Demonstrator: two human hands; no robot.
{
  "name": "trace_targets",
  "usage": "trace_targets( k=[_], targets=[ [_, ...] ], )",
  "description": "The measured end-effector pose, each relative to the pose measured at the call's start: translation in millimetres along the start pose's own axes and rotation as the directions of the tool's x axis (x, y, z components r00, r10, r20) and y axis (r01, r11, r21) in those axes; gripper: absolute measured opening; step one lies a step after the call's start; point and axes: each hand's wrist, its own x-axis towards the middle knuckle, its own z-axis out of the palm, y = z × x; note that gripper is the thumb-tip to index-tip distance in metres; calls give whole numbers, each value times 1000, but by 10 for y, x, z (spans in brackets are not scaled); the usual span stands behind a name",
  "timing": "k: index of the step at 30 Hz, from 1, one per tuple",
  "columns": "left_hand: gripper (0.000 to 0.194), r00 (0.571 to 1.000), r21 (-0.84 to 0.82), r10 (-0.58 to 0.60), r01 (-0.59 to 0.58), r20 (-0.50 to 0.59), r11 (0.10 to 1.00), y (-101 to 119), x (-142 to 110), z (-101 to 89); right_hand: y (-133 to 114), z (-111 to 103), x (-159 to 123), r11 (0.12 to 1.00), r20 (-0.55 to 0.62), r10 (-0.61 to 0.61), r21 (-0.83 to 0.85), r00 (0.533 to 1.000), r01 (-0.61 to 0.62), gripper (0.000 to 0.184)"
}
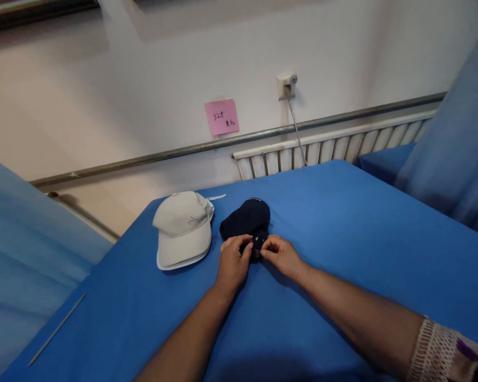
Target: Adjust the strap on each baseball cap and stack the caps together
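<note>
A dark navy cap [245, 217] lies on the blue-covered table, its rounded crown away from me. My left hand [236, 257] is closed at its near edge, thumb and fingers pinching the left side of a small dark strap-like part. From the other side my right hand [281, 255] pinches the same part between thumb and fingertips. Small white marks show on the dark fabric between the fingers. To the left rests an off-white cap [183, 217] with its brim toward me; a second pale brim edge shows beneath it.
The blue table cover [342, 228] spreads around the caps. A thin stick [58, 329] lies near its left edge. Blue curtains [32, 254] hang on both sides. Behind are a metal rail [171, 154], a radiator [330, 148], a socket with a cord [287, 87] and a pink note [222, 116].
</note>
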Motion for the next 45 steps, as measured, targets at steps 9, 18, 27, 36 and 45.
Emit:
trace_targets(
  k=[9, 18, 27, 36, 45],
  targets=[
    [16, 999, -117, -39, 36, -27, 993, 62, -10, 65, -136, -73, 29, 707, 165, 374, 585, 913, -396, 23],
    [15, 996, -174, -89, 93, 29, 980, 66, -5, 73, -216, -172, 81, 562, 363, 353, 655, 862, -506, 23],
    [11, 995, -187, -85, 94, 53, 978, 20, -7, 95, -229, -180, 47, 561, 380, 326, 659, 866, -501, 18],
    [13, 991, -194, -79, 99, 111, 976, -11, -22, 96, -220, -178, 49, 522, 398, 341, 673, 851, -524, 19],
    [11, 991, -183, -56, 78, 124, 980, 8, -35, 129, -210, -179, 46, 447, 371, 417, 711, 830, -543, 17]
  ],
)
